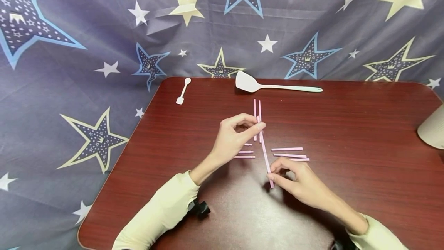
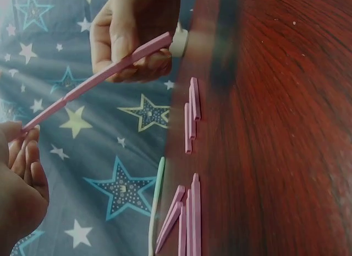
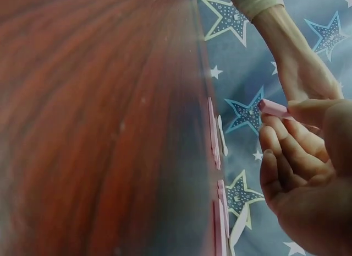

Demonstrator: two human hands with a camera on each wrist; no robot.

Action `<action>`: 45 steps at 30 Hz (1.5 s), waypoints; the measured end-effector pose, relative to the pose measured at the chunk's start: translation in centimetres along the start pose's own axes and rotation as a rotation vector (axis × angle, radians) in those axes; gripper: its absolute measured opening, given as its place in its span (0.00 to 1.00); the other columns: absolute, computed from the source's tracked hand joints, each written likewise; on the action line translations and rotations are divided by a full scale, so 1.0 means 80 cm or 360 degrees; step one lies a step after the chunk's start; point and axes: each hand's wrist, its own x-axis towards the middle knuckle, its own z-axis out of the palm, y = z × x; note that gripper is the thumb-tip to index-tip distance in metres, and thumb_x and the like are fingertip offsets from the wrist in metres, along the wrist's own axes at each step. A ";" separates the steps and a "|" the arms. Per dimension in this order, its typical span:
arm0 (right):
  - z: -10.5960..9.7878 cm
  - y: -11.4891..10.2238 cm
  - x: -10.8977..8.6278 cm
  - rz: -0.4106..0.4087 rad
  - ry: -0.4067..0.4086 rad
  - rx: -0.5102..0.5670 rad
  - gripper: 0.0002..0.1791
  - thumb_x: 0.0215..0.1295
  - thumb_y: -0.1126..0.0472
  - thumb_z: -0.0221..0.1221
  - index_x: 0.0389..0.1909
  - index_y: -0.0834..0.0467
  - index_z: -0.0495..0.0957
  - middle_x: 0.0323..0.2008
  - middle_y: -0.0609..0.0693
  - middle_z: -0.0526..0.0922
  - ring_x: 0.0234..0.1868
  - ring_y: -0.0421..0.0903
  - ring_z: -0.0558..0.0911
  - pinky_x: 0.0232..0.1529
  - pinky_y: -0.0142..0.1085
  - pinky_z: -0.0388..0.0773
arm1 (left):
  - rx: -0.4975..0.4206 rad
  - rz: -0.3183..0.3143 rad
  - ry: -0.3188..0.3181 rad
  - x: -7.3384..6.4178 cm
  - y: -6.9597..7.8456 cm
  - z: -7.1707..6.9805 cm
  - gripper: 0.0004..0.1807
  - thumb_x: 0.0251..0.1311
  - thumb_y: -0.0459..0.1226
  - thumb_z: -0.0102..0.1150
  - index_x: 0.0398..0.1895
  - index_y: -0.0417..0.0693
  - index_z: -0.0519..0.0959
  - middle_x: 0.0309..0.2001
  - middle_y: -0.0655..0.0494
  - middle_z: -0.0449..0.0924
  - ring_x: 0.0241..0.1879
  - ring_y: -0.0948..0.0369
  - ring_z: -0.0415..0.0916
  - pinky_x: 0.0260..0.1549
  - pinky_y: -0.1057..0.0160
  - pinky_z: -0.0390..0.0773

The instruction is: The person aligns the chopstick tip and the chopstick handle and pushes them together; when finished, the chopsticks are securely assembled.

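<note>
A long thin pink rod slants above the table between my hands. It shows a joint near its middle, as though two sticks meet end to end. My left hand pinches the far end between thumb and fingers. Nearer me, my right hand pinches the other end. In the left wrist view the rod hangs over the tabletop, with the joint showing as a small notch. From the right wrist, only its near tip sticks out past the thumb.
Two pink sticks lie lengthwise beyond the left hand. Three more are partly behind that hand, and three others lie right. A white spatula and small white double-ended spoon lie along the back. A beige container stands far right.
</note>
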 end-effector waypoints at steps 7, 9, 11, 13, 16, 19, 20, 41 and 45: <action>0.011 0.000 0.002 0.0063 0.0086 0.0067 0.08 0.68 0.71 0.64 0.36 0.54 0.82 0.31 0.40 0.84 0.33 0.42 0.83 0.39 0.34 0.79 | 0.0068 -0.0005 -0.0022 0.005 -0.001 0.008 0.06 0.67 0.36 0.68 0.38 0.41 0.86 0.28 0.49 0.84 0.24 0.52 0.76 0.23 0.66 0.74; 0.013 -0.001 0.003 0.0065 0.0095 0.0103 0.08 0.68 0.72 0.64 0.36 0.55 0.81 0.31 0.41 0.84 0.33 0.43 0.83 0.39 0.34 0.79 | 0.0077 -0.0009 -0.0020 0.006 -0.002 0.008 0.06 0.67 0.36 0.68 0.37 0.41 0.85 0.27 0.53 0.83 0.24 0.50 0.76 0.22 0.66 0.74; 0.016 -0.002 0.003 0.0068 0.0097 0.0138 0.08 0.69 0.72 0.63 0.36 0.54 0.81 0.31 0.42 0.85 0.33 0.43 0.83 0.39 0.35 0.79 | 0.0085 -0.0011 -0.0021 0.007 -0.003 0.008 0.06 0.67 0.36 0.67 0.37 0.42 0.85 0.26 0.57 0.82 0.24 0.50 0.75 0.21 0.66 0.73; 0.018 -0.003 0.003 0.0069 0.0096 0.0178 0.08 0.69 0.72 0.62 0.37 0.55 0.81 0.31 0.44 0.85 0.34 0.43 0.83 0.39 0.35 0.79 | 0.0091 -0.0006 -0.0029 0.007 -0.004 0.008 0.06 0.68 0.36 0.67 0.37 0.41 0.85 0.26 0.55 0.82 0.24 0.53 0.75 0.22 0.66 0.73; 0.022 -0.005 0.003 0.0105 0.0106 0.0214 0.08 0.70 0.72 0.62 0.38 0.54 0.80 0.31 0.45 0.85 0.34 0.43 0.82 0.38 0.36 0.79 | 0.0093 0.0001 -0.0046 0.008 -0.005 0.009 0.05 0.68 0.35 0.66 0.36 0.41 0.84 0.26 0.53 0.84 0.24 0.53 0.75 0.24 0.67 0.73; 0.025 -0.006 0.002 0.0147 0.0130 0.0238 0.08 0.71 0.71 0.61 0.37 0.54 0.80 0.31 0.44 0.84 0.34 0.42 0.82 0.37 0.35 0.78 | 0.0094 0.0007 -0.0049 0.009 -0.003 0.010 0.06 0.69 0.35 0.65 0.35 0.41 0.82 0.27 0.52 0.85 0.25 0.55 0.76 0.26 0.66 0.73; 0.026 -0.007 0.002 0.0158 0.0139 0.0244 0.07 0.71 0.71 0.61 0.37 0.55 0.80 0.31 0.44 0.84 0.33 0.43 0.82 0.37 0.35 0.78 | 0.0092 0.0006 -0.0047 0.009 -0.003 0.010 0.06 0.69 0.35 0.65 0.34 0.41 0.82 0.27 0.54 0.85 0.25 0.54 0.76 0.26 0.66 0.73; 0.034 -0.005 0.006 -0.0012 0.0228 0.0368 0.09 0.69 0.77 0.58 0.38 0.60 0.78 0.30 0.49 0.84 0.34 0.44 0.82 0.42 0.32 0.78 | 0.0002 0.0063 -0.0096 0.013 0.001 0.019 0.07 0.69 0.32 0.64 0.32 0.42 0.78 0.26 0.52 0.84 0.26 0.48 0.80 0.24 0.67 0.71; 0.034 -0.005 0.006 -0.0007 0.0220 0.0396 0.09 0.69 0.78 0.58 0.38 0.61 0.77 0.30 0.50 0.83 0.33 0.45 0.82 0.42 0.32 0.78 | -0.0002 0.0031 -0.0116 0.012 -0.001 0.021 0.07 0.70 0.33 0.63 0.33 0.42 0.78 0.25 0.51 0.82 0.26 0.52 0.81 0.26 0.67 0.72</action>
